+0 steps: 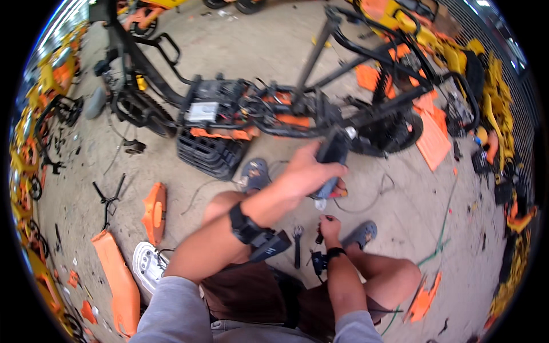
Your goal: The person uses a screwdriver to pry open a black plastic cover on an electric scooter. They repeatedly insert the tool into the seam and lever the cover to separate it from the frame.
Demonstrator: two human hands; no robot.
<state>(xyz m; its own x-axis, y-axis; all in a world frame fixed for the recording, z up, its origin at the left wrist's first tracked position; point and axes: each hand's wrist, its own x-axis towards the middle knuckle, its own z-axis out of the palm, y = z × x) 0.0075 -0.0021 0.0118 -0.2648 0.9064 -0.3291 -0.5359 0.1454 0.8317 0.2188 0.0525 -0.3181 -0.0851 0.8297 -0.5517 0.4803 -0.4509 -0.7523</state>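
Note:
My left hand [314, 168] grips a black rectangular part [334, 153] just in front of the stripped black scooter frame [389, 106], near its rear lower tubes. My right hand [329, 226] is lower, closed around a small dark tool [319, 236] that I cannot identify, beside my right knee. A long wrench [297, 247] lies on the floor to the left of that hand. Battery-like black boxes [220, 100] with a silver plate and orange panels [291, 120] fill the middle of the frame, above a black slatted footboard [209, 154].
Loose orange panels [114, 274] lie at left and right on the concrete floor [91, 188], with a black forked bracket [108, 200], cables and a green cord [436, 248]. Piles of yellow bodywork [494, 108] line both sides. My feet in grey clogs [363, 233] flank the wrench.

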